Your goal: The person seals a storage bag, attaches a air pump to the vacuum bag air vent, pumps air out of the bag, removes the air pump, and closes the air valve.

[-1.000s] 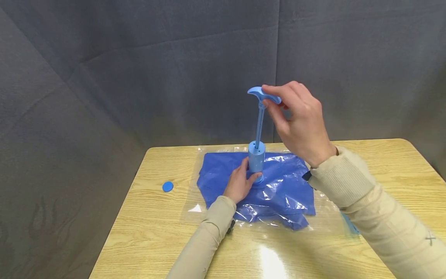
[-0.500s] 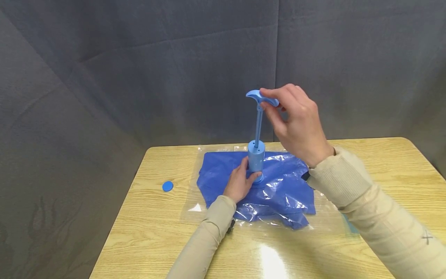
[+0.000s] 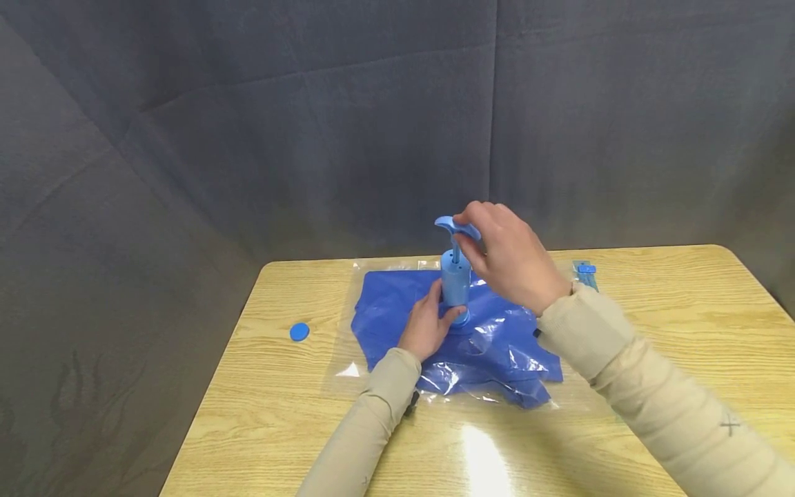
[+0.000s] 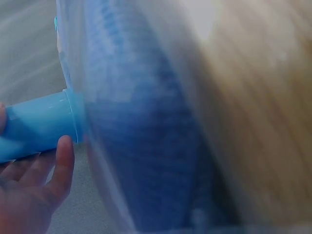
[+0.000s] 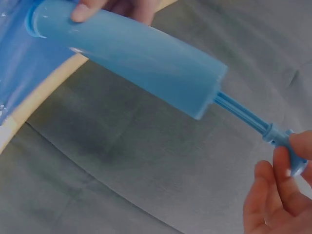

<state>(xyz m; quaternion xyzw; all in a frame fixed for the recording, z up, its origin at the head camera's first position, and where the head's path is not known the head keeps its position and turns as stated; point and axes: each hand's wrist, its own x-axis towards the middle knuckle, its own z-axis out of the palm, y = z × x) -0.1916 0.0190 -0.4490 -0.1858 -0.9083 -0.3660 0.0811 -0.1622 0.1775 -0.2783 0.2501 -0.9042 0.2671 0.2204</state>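
A light-blue hand pump (image 3: 455,281) stands upright on a clear plastic storage bag (image 3: 344,345) that holds folded blue fabric (image 3: 385,297). My left hand (image 3: 424,330) grips the lower part of the barrel, close to the bag. In the left wrist view, fingers (image 4: 62,161) wrap the barrel near its base. My right hand (image 3: 514,259) holds the curved T-handle (image 3: 444,222) between thumb and fingers. A short length of plunger rod (image 5: 241,111) shows between handle and barrel. The pump's joint with the bag is partly behind my left thumb.
A round blue cap (image 3: 299,332) lies on the wooden table (image 3: 248,414), left of the bag. A small blue clip (image 3: 586,268) sits at the bag's far right edge, beyond my right sleeve. A grey curtain (image 3: 310,138) hangs behind the table.
My right hand has pushed the handle down, so much less rod stands out of the barrel. My left hand has stayed put. The blue clip has come into sight behind my right arm.
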